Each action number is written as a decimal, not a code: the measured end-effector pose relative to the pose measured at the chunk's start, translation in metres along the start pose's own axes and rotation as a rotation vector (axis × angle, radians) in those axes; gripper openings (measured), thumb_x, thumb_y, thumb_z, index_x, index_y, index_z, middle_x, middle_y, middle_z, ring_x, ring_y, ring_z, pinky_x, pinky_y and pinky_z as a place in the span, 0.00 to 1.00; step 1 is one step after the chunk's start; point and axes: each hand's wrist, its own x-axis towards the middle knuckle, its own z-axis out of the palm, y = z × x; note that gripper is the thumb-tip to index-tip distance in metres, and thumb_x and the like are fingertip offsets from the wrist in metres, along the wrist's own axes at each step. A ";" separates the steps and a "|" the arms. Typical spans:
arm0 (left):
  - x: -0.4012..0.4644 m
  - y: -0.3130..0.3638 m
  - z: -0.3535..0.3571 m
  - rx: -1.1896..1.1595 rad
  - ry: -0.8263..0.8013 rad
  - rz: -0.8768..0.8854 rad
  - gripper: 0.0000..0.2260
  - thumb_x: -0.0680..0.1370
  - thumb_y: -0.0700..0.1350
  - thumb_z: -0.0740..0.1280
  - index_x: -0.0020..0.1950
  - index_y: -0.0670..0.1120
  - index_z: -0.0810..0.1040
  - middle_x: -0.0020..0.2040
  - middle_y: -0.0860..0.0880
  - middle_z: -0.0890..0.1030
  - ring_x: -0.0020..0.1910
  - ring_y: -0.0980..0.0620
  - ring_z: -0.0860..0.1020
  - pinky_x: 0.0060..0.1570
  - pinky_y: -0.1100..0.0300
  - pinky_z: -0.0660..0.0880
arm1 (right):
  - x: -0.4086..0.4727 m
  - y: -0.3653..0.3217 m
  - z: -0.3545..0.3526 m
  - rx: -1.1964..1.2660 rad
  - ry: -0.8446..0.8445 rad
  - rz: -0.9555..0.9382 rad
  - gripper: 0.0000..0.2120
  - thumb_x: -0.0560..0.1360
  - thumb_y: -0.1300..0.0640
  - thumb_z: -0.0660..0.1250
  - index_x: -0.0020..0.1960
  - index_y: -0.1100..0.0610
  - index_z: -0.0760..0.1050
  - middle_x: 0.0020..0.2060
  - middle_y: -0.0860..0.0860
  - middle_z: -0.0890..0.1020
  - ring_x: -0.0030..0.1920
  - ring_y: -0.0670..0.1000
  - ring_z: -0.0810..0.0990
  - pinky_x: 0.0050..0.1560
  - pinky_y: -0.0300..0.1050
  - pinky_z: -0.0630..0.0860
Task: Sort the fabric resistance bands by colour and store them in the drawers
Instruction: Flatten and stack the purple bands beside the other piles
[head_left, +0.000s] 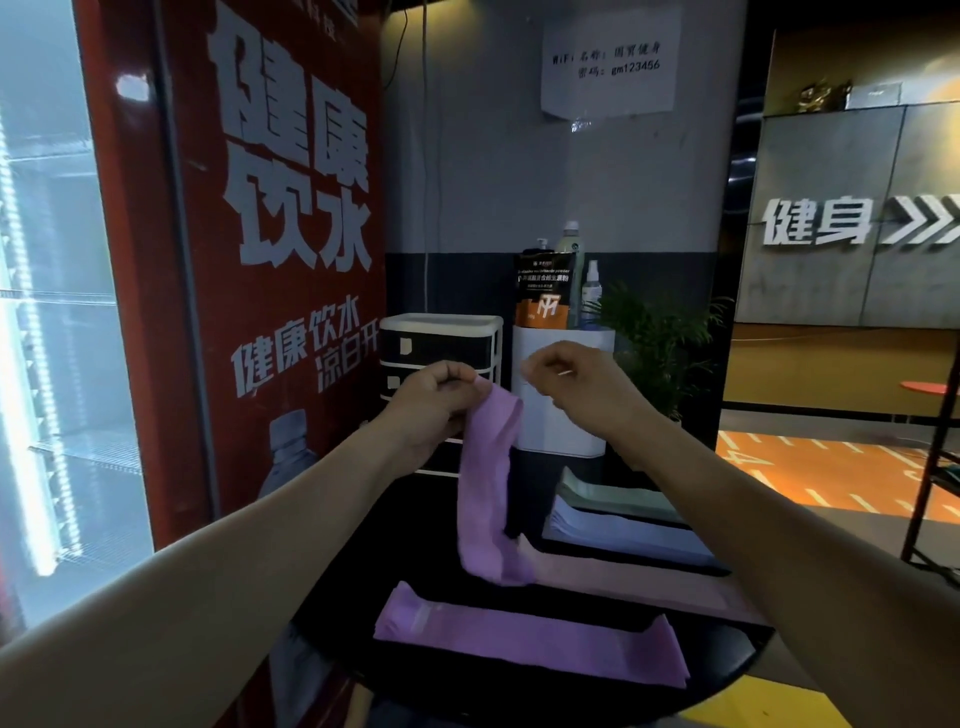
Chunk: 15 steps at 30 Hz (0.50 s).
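Lying flat on the round black table (727, 654), a purple fabric band (519, 642) sits nearest; above it the left hand (434, 402) pinches a second purple band (485, 488) while the right hand (569, 379), fingers curled, holds nothing, before black-fronted drawers (441, 345) and a wall notice (610, 62) reading "gm123456".

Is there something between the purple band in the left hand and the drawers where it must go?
Nothing loose blocks the way. The purple band hangs from the left hand right before the drawer unit, but its visible drawers look closed.
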 end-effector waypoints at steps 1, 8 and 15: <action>0.000 0.000 0.002 -0.002 -0.004 0.006 0.04 0.76 0.37 0.65 0.44 0.45 0.74 0.41 0.48 0.77 0.42 0.52 0.75 0.45 0.59 0.74 | 0.000 -0.004 0.004 -0.014 -0.049 -0.021 0.12 0.75 0.50 0.67 0.50 0.58 0.77 0.42 0.49 0.80 0.42 0.44 0.76 0.43 0.36 0.73; -0.002 0.002 0.001 0.296 0.076 0.095 0.05 0.75 0.40 0.69 0.46 0.46 0.74 0.40 0.50 0.77 0.41 0.55 0.75 0.42 0.63 0.72 | 0.005 -0.007 0.016 0.012 -0.030 0.090 0.08 0.73 0.65 0.66 0.37 0.57 0.75 0.32 0.51 0.77 0.33 0.47 0.76 0.43 0.43 0.77; -0.015 0.000 0.003 0.168 -0.197 -0.062 0.07 0.79 0.48 0.62 0.52 0.45 0.73 0.49 0.47 0.79 0.51 0.52 0.77 0.59 0.56 0.74 | 0.000 -0.020 0.018 0.301 -0.119 0.273 0.05 0.75 0.65 0.64 0.42 0.62 0.77 0.33 0.55 0.78 0.31 0.48 0.76 0.32 0.35 0.75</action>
